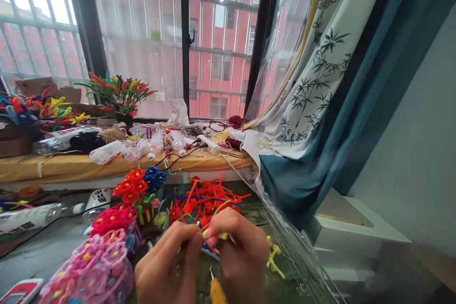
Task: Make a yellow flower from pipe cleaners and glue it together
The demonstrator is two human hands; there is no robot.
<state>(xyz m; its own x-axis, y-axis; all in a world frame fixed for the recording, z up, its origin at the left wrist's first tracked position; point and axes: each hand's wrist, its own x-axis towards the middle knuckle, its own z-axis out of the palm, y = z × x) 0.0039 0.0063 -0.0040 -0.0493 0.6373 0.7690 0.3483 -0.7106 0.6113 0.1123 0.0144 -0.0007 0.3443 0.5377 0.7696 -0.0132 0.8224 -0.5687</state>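
Note:
My left hand [169, 261] and my right hand [244, 251] meet at the front of the table, fingertips almost touching. Between them is a small pink and yellow fuzzy piece [211, 237], apparently pipe cleaner; the fingers cover much of it. Both hands are closed in a pinch around it. Below and between them lies a yellow-handled tool [216, 290] with a thin metal tip. Just beyond are loose red and orange pipe cleaners [199, 202]. Yellow-green pipe cleaner pieces [274, 256] lie to the right of my right hand.
Pink pipe cleaner flowers [89, 261] and red flowers [131, 185] stand on the left. Plastic bottles [39, 213] lie farther left. The windowsill [71, 167] holds more bottles, a power strip [208, 145] and cords. Clear plastic sheeting [302, 247] and curtains [320, 166] hang at right.

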